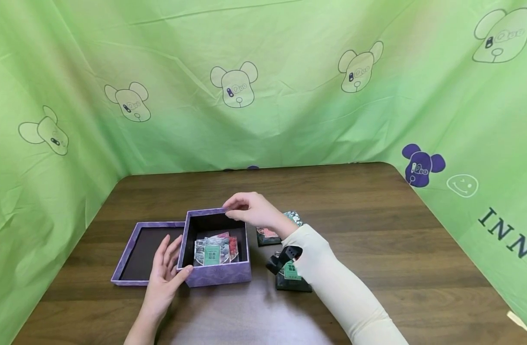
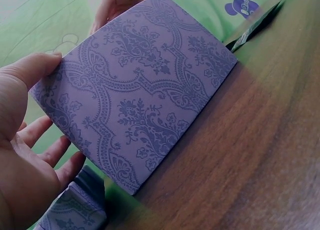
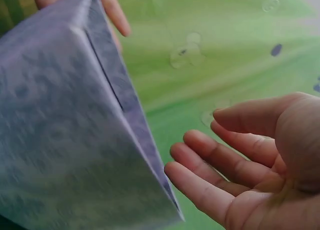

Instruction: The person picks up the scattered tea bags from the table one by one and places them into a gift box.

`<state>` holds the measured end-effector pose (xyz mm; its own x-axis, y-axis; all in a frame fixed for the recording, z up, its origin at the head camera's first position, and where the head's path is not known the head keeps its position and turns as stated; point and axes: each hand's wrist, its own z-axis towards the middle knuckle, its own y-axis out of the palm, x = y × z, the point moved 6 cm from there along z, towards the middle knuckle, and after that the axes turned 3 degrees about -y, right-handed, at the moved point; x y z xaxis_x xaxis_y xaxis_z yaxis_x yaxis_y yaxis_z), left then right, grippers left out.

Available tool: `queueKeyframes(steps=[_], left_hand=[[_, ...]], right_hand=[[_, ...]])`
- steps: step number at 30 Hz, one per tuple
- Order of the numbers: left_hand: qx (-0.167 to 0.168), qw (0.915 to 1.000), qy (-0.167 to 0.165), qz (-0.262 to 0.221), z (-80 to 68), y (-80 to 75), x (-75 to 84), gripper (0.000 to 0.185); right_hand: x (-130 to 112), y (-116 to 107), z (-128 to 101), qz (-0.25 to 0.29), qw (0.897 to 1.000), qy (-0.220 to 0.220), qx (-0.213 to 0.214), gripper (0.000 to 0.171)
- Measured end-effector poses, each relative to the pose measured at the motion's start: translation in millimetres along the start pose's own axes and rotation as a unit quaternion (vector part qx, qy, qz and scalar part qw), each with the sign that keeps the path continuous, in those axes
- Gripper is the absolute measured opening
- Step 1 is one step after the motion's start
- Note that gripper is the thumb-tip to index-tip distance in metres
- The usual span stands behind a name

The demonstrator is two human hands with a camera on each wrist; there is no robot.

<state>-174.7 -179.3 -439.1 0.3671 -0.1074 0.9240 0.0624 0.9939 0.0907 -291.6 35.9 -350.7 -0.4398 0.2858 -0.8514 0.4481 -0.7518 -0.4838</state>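
1. On the wood-grain table (image 1: pixel 354 201), left of centre: rectangular purple box (image 1: pixel 220 276), damask-patterned walls, black interior, containing overlapping printed packets (image 1: pixel 211 254).
2. Shallow matching lid (image 1: pixel 140 251): left of the box, dark inside facing up.
3. Left hand (image 1: pixel 160 278): thumb and fingers grip the box's near-left corner.
4. Right hand (image 1: pixel 253 209): fingers loosely bent, thumb apart, nothing held, at the far-right corner.
5. Dark-edged packets (image 1: pixel 294 283): right of the box.

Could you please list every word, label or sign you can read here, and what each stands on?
"INN", next letter cut off: green cloth, right side.
"Q", remaining letters unclear: purple bear head printed on the cloth.
Green label, packet inside the purple box: too small to read.
Green label, dark packet right of the box: too small.
Pale bear heads: too faint.
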Motion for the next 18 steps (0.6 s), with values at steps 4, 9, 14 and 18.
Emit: queueKeyframes(steps=[4, 9, 14, 18], left_hand=[[0.0, 1.0, 0.0, -0.001, -0.3, -0.2, 0.6, 0.087], [-0.001, 1.0, 0.0, -0.003, -0.2, 0.1, 0.3, 0.087], [-0.002, 1.0, -0.001, -0.004, -0.1, 0.5, 0.1, 0.087], [-0.001, 1.0, -0.003, -0.003, -0.4, 0.5, 0.2, 0.087]], right_hand=[[5.7, -17.3, -6.0, 0.04, 0.999, 0.018, 0.031, 0.022], [21.7, -38.7, -14.7, 0.059, 0.995, 0.043, 0.066, 0.023], [42.1, -59.9, -26.4, 0.047, 0.993, 0.072, 0.086, 0.027], [59.6, -73.1, -36.5, 0.036, 0.99, 0.098, 0.095, 0.03]])
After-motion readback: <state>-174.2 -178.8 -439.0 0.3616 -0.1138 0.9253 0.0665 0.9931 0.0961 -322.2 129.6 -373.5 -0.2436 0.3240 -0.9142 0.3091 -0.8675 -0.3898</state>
